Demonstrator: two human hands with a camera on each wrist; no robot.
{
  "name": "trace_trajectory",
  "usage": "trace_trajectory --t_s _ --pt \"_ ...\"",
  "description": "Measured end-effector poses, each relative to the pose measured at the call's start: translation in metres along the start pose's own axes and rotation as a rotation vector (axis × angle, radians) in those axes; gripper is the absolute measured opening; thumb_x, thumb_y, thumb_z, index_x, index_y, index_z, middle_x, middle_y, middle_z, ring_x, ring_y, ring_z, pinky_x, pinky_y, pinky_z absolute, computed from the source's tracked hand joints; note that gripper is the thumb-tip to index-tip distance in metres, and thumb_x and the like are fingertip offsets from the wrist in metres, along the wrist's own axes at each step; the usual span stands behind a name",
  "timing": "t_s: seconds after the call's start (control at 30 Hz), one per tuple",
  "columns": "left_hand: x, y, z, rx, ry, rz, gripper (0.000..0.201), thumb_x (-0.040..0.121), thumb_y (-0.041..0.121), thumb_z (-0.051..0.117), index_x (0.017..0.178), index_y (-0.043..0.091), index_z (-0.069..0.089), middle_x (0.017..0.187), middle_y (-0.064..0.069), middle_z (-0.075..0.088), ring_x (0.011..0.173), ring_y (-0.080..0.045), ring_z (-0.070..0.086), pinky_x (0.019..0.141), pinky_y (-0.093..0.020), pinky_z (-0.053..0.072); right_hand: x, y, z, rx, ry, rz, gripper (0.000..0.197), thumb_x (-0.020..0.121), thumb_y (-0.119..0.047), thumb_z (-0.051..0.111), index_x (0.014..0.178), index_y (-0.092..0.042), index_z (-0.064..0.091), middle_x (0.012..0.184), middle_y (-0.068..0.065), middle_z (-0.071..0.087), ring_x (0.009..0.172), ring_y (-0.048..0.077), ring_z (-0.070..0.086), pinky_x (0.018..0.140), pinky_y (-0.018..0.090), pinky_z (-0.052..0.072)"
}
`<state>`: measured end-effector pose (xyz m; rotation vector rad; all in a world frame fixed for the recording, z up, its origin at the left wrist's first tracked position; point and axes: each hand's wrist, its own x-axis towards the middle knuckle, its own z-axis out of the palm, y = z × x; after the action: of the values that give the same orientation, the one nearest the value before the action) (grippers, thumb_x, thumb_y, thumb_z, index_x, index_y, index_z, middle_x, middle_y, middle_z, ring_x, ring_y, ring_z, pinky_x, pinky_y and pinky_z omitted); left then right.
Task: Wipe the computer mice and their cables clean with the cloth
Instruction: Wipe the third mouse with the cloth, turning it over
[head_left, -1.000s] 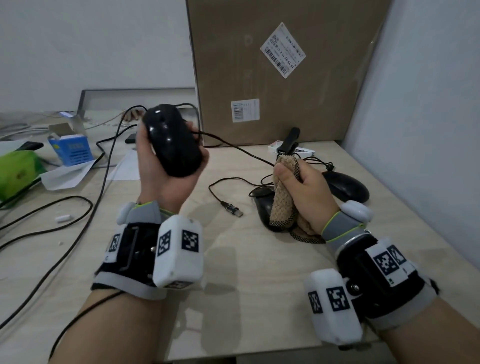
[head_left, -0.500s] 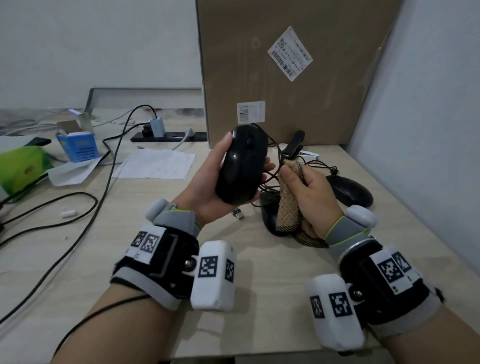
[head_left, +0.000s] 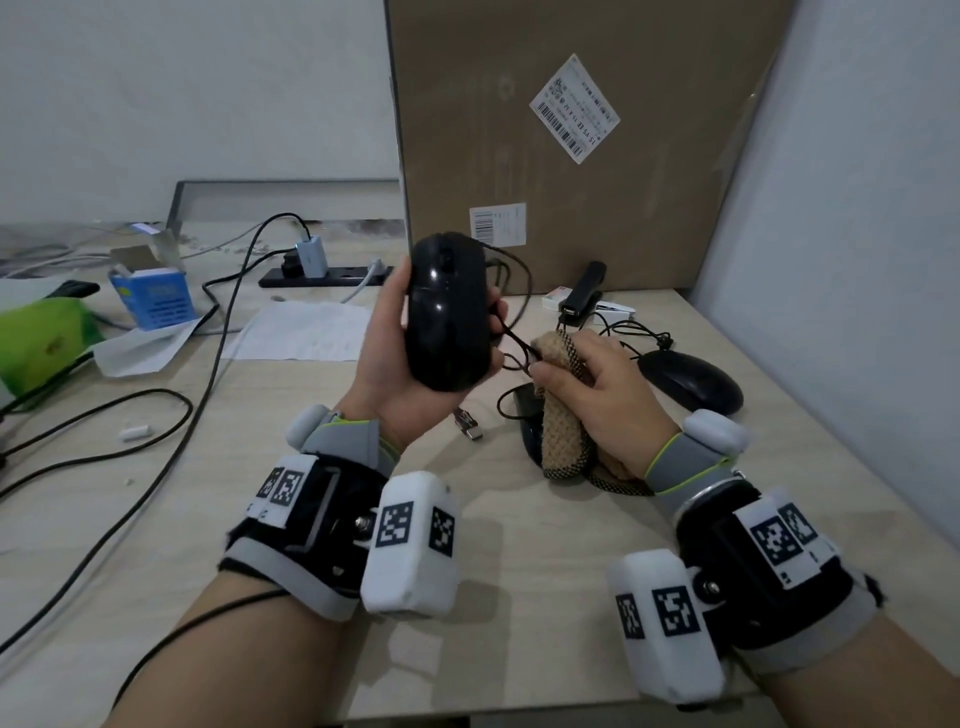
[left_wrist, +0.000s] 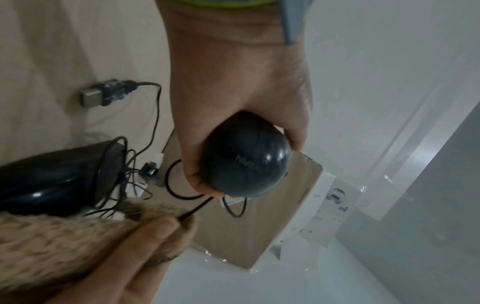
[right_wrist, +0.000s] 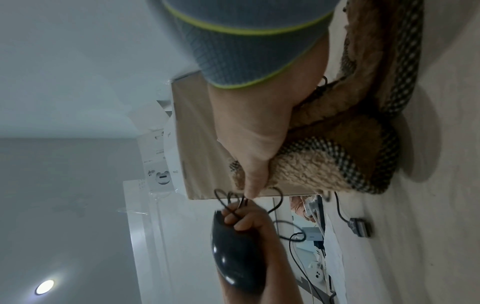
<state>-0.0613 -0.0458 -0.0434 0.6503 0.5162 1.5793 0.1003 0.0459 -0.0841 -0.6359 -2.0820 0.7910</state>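
My left hand (head_left: 415, 364) grips a glossy black mouse (head_left: 448, 312) upright above the desk, fingers curled round its right side; the same mouse (left_wrist: 245, 156) fills the left wrist view. Its thin black cable (head_left: 511, 343) loops from the mouse to my right hand (head_left: 592, 384). That hand holds a tan knitted cloth (head_left: 563, 426) and pinches the cable against the cloth between thumb and fingers (right_wrist: 249, 191). A second black mouse (head_left: 688, 382) lies on the desk to the right. A third black mouse (head_left: 527, 421) lies under the cloth, mostly hidden.
A tall cardboard box (head_left: 571, 145) stands at the back. A USB plug (head_left: 467, 423) lies on the wooden desk (head_left: 519, 545) between my hands. Black cables (head_left: 218, 332), a power strip (head_left: 322, 275), paper (head_left: 306, 332) and a blue box (head_left: 156, 299) crowd the left. A grey wall (head_left: 857, 260) borders the right.
My left hand carried the mouse from the left toward the middle and turned it upright. My right hand lifted slightly off the desk mouse and took hold of the cable with the cloth.
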Motion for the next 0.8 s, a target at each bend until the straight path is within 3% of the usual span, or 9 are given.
trace_trajectory --t_s 0.07,0.17,0.27,0.4,0.53,0.8 --pt "-0.001 0.012 -0.007 -0.092 0.02 0.131 0.055 0.087 0.057 0.048 0.114 0.01 0.055 0.098 -0.007 0.057 0.08 -0.017 0.056 0.069 -0.027 0.046 0.001 0.007 -0.001 -0.163 0.021 -0.039 0.036 0.079 -0.043 0.056 0.081 -0.007 0.059 0.081 0.0 0.05 0.089 0.022 0.043 0.075 0.026 0.029" --pt "-0.003 0.036 -0.023 -0.172 0.102 0.326 0.05 0.087 0.056 0.048 0.11 0.011 0.055 0.097 -0.006 0.057 0.08 -0.017 0.055 0.07 -0.027 0.045 0.004 0.015 -0.002 -0.259 0.089 -0.029 0.038 0.079 -0.043 0.053 0.075 -0.006 0.054 0.081 0.003 0.051 0.086 0.025 0.043 0.074 0.03 0.028" --pt "-0.006 0.043 -0.033 -0.15 0.186 0.373 0.052 0.088 0.057 0.045 0.106 0.01 0.058 0.094 -0.005 0.06 0.08 -0.017 0.057 0.072 -0.027 0.044 0.007 0.017 -0.002 -0.253 0.159 -0.003 0.036 0.081 -0.042 0.051 0.07 -0.008 0.049 0.077 0.002 0.048 0.083 0.025 0.043 0.071 0.034 0.03" --pt "-0.004 0.033 -0.025 0.083 0.146 0.192 0.056 0.087 0.061 0.046 0.113 0.013 0.058 0.097 -0.005 0.061 0.082 -0.017 0.056 0.072 -0.029 0.043 0.006 0.018 -0.004 -0.093 0.238 0.048 0.037 0.084 -0.043 0.047 0.077 -0.008 0.053 0.08 0.004 0.056 0.085 0.026 0.051 0.072 0.035 0.038" --pt "-0.004 0.015 -0.006 0.334 0.135 -0.031 0.059 0.089 0.062 0.04 0.114 0.014 0.064 0.096 -0.009 0.066 0.079 -0.018 0.06 0.07 -0.032 0.046 0.004 0.014 -0.002 -0.051 0.229 0.056 0.039 0.085 -0.045 0.047 0.079 -0.007 0.055 0.08 0.006 0.058 0.083 0.024 0.053 0.076 0.04 0.043" --pt "-0.002 -0.006 0.008 0.288 0.147 -0.197 0.06 0.087 0.062 0.044 0.101 0.01 0.072 0.1 -0.011 0.068 0.081 -0.022 0.063 0.073 -0.034 0.045 0.002 0.005 -0.001 -0.124 0.125 -0.046 0.028 0.082 -0.033 0.051 0.078 -0.006 0.057 0.081 0.005 0.052 0.084 0.022 0.046 0.07 0.028 0.031"
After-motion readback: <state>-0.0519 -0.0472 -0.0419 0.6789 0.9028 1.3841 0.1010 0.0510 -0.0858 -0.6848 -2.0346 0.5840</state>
